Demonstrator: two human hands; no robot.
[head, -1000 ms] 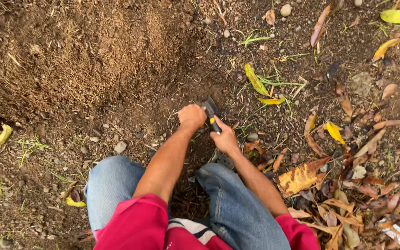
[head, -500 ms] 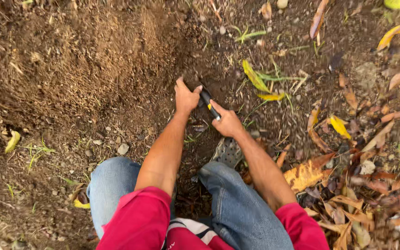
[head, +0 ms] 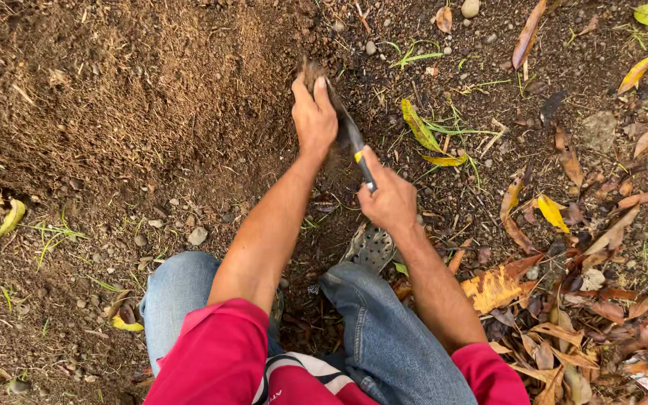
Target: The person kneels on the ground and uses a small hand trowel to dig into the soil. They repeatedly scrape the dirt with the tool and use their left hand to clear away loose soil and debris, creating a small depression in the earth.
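down at ground level, the left hand is stretched forward, fingers together and pressed flat against a clump of brown soil that sits on the blade end of a dark-handled digging tool with a yellow band; the hand is not wrapped round anything, only laid open against the dirt; the right hand is closed in a fist about the tool's handle, just below the yellow band, with the shaft slanting up and away from it toward the left hand; the tool's blade itself is hidden under soil and fingers, so its shape cannot be told; both forearms come out of red sleeves, and blue denim knees frame a grey perforated shoe planted just beneath the right hand; to the left spreads a mound of loose brown earth, with small pebbles at its foot; to the right lies a litter of dry brown and yellow fallen leaves, and a long yellow-green leaf rests near the tool's right side
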